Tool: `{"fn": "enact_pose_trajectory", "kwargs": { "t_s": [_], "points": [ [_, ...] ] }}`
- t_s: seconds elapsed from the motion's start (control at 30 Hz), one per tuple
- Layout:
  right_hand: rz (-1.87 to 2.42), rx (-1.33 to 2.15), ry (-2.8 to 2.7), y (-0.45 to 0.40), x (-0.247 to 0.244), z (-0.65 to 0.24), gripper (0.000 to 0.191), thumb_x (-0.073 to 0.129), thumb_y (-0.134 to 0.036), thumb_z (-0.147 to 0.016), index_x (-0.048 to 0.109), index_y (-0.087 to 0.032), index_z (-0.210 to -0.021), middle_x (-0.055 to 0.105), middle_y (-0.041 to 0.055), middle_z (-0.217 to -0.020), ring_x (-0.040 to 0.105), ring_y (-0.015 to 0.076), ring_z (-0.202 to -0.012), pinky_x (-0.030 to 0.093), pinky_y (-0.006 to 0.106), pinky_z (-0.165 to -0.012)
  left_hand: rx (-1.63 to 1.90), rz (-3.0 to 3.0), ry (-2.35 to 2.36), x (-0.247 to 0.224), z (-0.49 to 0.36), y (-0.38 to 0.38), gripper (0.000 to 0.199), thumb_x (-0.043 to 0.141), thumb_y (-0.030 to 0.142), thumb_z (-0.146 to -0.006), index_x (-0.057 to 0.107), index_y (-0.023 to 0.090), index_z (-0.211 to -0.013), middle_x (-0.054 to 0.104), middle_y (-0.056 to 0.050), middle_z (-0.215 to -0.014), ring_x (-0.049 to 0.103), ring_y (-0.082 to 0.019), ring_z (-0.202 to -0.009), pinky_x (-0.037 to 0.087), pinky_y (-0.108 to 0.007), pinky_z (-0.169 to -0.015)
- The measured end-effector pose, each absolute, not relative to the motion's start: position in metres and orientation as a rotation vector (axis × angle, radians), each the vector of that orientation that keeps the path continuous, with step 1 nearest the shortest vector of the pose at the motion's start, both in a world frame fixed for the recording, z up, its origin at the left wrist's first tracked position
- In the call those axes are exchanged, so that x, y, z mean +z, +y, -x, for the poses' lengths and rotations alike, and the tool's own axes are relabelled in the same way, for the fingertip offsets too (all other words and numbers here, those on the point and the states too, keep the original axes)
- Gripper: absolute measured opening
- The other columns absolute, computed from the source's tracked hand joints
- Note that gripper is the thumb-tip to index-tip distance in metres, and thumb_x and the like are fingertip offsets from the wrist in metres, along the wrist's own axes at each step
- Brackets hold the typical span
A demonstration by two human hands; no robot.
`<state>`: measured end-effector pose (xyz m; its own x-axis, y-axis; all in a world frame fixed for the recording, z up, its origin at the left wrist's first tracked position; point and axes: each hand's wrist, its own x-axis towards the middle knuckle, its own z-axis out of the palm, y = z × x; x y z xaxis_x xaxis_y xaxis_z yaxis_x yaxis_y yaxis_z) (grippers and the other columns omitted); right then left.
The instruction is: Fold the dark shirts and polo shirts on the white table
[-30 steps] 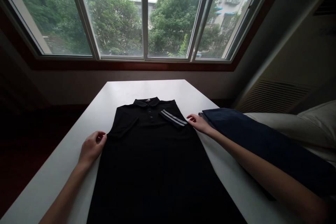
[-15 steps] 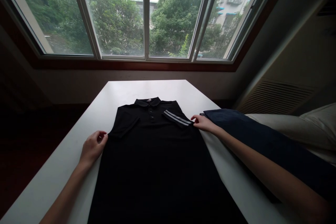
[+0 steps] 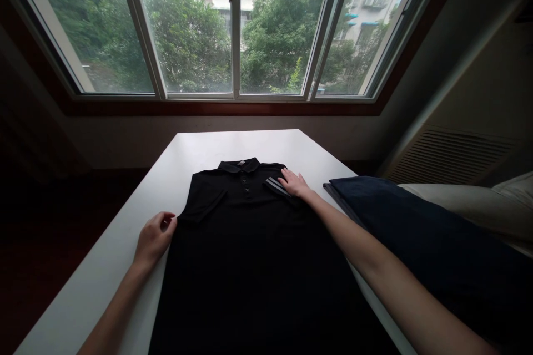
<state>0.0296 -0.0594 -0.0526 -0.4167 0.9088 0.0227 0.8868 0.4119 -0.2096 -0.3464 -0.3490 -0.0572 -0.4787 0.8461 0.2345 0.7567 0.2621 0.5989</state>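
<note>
A black short-sleeved polo shirt point(image 3: 250, 266) lies front side up on a white table point(image 3: 125, 233), its buttoned collar point(image 3: 240, 166) toward the window. Both sleeves are turned inward over the chest, and the right one shows two pale stripes point(image 3: 275, 184). My left hand point(image 3: 155, 234) pinches the shirt's left edge just below the sleeve, thumb and fingertips together. On the striped sleeve near the right shoulder rests my right hand point(image 3: 293, 182), palm down with its fingers stretched out. It covers part of the stripes.
Dark blue folded cloth point(image 3: 387, 211) lies along the table's right side, close to my right forearm. Beyond it is a pale, cushion-like surface point(image 3: 449, 197). A wide window point(image 3: 235, 39) with a brown frame stands behind the table's far edge.
My right hand has let go of the shirt's right edge and moved left and slightly up onto the striped sleeve, its fingers now spread. My left hand keeps its pinch. The view has shifted slightly.
</note>
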Motion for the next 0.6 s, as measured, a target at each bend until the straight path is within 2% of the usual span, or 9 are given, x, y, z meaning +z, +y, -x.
{"fn": "enact_pose_trajectory", "kwargs": {
  "t_s": [0.13,0.27,0.37,0.43,0.53,0.6],
  "points": [
    [1.722,0.271,-2.481,-0.053,-0.060,-0.049,0.066,0.020,-0.054,-0.098,0.022,-0.016,-0.152,0.020,0.0127,-0.159,0.017,0.0237,-0.147,0.007,0.050,-0.119,1.022,-1.525,2.366,-0.058,0.348,-0.349,0.039,0.046,0.051,-0.082,0.063,0.019,-0.094,0.068,-0.008,-0.090,0.064,-0.024,-0.086,0.050,-0.032,-0.074],
    [1.809,0.253,-2.441,-0.067,-0.056,-0.069,0.068,0.017,-0.055,-0.098,0.022,-0.013,-0.151,0.019,0.0164,-0.159,0.015,0.0258,-0.147,0.009,0.051,-0.118,1.015,-1.518,2.368,-0.060,0.350,-0.349,0.039,0.046,0.052,-0.081,0.063,0.019,-0.095,0.068,-0.007,-0.090,0.064,-0.024,-0.085,0.050,-0.031,-0.071],
    [1.817,0.254,-2.463,-0.091,-0.039,-0.086,0.068,0.029,-0.056,-0.097,0.029,-0.012,-0.148,0.020,0.0176,-0.158,0.016,0.0288,-0.147,0.010,0.051,-0.118,1.012,-1.522,2.389,-0.062,0.352,-0.349,0.038,0.048,0.052,-0.079,0.063,0.019,-0.093,0.068,-0.006,-0.089,0.064,-0.024,-0.083,0.049,-0.031,-0.072],
    [1.745,0.243,-2.535,-0.117,-0.018,-0.101,0.062,0.039,-0.053,-0.095,0.042,-0.012,-0.141,0.031,0.0186,-0.154,0.028,0.0317,-0.142,0.019,0.047,-0.116,0.998,-1.530,2.402,-0.062,0.352,-0.349,0.038,0.049,0.052,-0.079,0.063,0.020,-0.093,0.068,-0.006,-0.089,0.064,-0.023,-0.082,0.049,-0.031,-0.073],
    [1.547,0.321,-2.612,-0.176,0.019,-0.129,0.045,0.048,-0.048,-0.093,0.063,-0.013,-0.117,0.061,0.0163,-0.124,0.057,0.0297,-0.113,0.042,0.036,-0.097,0.964,-1.536,2.435,-0.063,0.352,-0.350,0.037,0.050,0.050,-0.079,0.062,0.019,-0.094,0.067,-0.006,-0.090,0.063,-0.023,-0.082,0.049,-0.032,-0.075],
    [1.478,0.446,-2.630,-0.229,0.039,-0.150,0.036,0.052,-0.048,-0.091,0.068,-0.017,-0.100,0.068,0.0090,-0.098,0.063,0.0228,-0.086,0.046,0.030,-0.077,0.943,-1.552,2.456,-0.066,0.353,-0.350,0.037,0.051,0.050,-0.080,0.062,0.019,-0.096,0.067,-0.006,-0.092,0.062,-0.023,-0.083,0.049,-0.034,-0.077]
  ]
}}
